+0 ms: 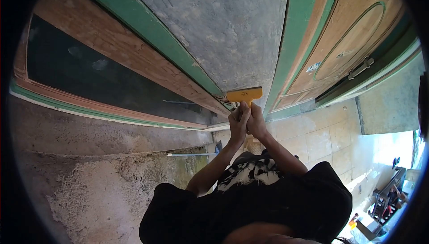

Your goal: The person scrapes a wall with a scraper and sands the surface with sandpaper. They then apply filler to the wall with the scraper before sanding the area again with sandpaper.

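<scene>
Our black shirt (250,208) fills the near edge of the view, and both bare forearms run up from it to meet at the middle. We have the left hand (238,123) and the right hand (258,121) closed tight, side by side and touching, around the handle of a yellow scraper (243,95); no fingers are spread. Its wide blade stands at 12 o'clock from the hands, just above the knuckles, pressed to the lower end of a grey plaster strip (223,29). A green frame (178,51) borders the strip at 10 o'clock, and a wooden door (348,42) lies at 2 o'clock, with a tiled floor (321,141) off at 4 o'clock. We judge the work goes best with the blade's whole edge flat on the plaster, at a low angle, with both hands pushing evenly in short strokes. The corners should stay off the green paint on either side, since the strip narrows here.
</scene>
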Available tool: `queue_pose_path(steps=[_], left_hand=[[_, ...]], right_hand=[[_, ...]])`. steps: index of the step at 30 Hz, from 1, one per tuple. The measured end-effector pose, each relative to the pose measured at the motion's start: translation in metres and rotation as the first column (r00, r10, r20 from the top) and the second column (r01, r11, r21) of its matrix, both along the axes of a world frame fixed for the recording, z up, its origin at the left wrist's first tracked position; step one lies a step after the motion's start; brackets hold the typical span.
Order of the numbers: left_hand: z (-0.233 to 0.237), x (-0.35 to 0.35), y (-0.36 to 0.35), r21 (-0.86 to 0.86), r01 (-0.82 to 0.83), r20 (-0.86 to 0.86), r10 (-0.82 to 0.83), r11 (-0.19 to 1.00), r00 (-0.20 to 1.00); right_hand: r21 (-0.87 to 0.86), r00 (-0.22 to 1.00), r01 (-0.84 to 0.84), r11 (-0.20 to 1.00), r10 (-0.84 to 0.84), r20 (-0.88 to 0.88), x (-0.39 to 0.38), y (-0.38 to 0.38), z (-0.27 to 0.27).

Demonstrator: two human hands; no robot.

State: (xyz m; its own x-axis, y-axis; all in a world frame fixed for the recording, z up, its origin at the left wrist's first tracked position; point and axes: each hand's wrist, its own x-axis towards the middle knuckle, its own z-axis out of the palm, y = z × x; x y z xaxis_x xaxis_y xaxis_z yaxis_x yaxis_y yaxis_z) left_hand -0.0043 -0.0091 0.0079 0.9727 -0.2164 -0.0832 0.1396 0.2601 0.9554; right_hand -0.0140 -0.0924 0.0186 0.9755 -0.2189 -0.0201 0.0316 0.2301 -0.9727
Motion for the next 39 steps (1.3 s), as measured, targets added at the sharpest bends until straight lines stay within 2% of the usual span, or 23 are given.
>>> queue_pose_path(steps=[2, 13, 26, 29, 32, 34, 39], left_hand=[[0.005, 0.0, -0.003, -0.045, -0.063, 0.041, 0.065, 0.997, 0.997], [0.01, 0.002, -0.001, -0.037, -0.057, 0.054, 0.059, 0.998, 0.997], [-0.008, 0.014, 0.01, 0.059, -0.062, 0.079, 0.057, 0.996, 0.995], [-0.006, 0.014, 0.011, 0.067, -0.057, 0.067, 0.053, 0.996, 0.996], [-0.003, 0.011, 0.009, 0.097, -0.045, 0.051, 0.04, 0.994, 0.998], [0.006, 0.008, 0.005, 0.093, -0.065, 0.068, 0.059, 0.994, 0.996], [0.01, 0.007, 0.004, 0.091, -0.098, 0.042, 0.095, 0.991, 0.995]], right_hand=[[-0.011, 1.0, -0.003, 1.0, 0.003, 0.012, -0.001, 0.0, 0.009], [0.05, 1.0, -0.003, 0.999, 0.001, 0.031, 0.002, 0.002, 0.022], [0.084, 0.996, 0.028, 0.996, -0.035, 0.087, 0.01, 0.013, -0.009], [0.017, 0.995, 0.048, 0.999, -0.049, 0.084, 0.011, 0.014, -0.009], [0.077, 0.996, 0.056, 0.995, -0.061, 0.068, 0.012, 0.013, -0.009], [0.2, 1.0, -0.016, 0.98, 0.014, 0.01, 0.013, 0.01, -0.014], [0.075, 0.999, -0.019, 0.997, 0.015, 0.047, 0.011, 0.009, 0.001]])
